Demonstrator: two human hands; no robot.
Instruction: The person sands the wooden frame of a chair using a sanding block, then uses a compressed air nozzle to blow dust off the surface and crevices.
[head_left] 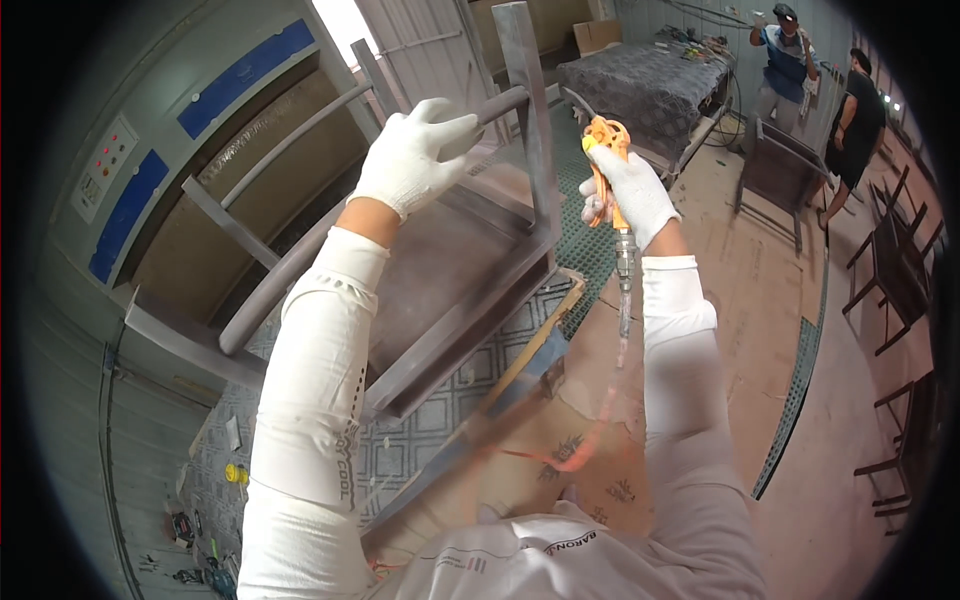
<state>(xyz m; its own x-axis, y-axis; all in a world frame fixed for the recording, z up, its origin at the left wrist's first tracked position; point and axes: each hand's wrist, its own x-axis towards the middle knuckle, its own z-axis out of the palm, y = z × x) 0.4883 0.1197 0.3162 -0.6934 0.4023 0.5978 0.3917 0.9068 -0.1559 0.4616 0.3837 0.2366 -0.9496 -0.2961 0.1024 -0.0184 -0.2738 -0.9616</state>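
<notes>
My left hand (418, 158), in a white glove, is in front of the rounded rail (500, 104) of an upturned brown wooden chair frame (537, 150). Its fingers are bent but apart; whether they touch the rail is hidden. My right hand (632, 188), also gloved, is closed around an orange air blow gun (608, 135). The gun's thin nozzle points up and left, close to the frame's upright post. From its metal coupling (625, 255) an orange hose (600, 425) hangs down, partly blurred.
Patterned cloth (420, 450) covers the surface under the frame. A cloth-covered table (645, 85) stands at the back. Two people are at the far right, near a brown chair (778, 180). Dark chair frames (893, 255) line the right side. A control panel (105, 165) is at left.
</notes>
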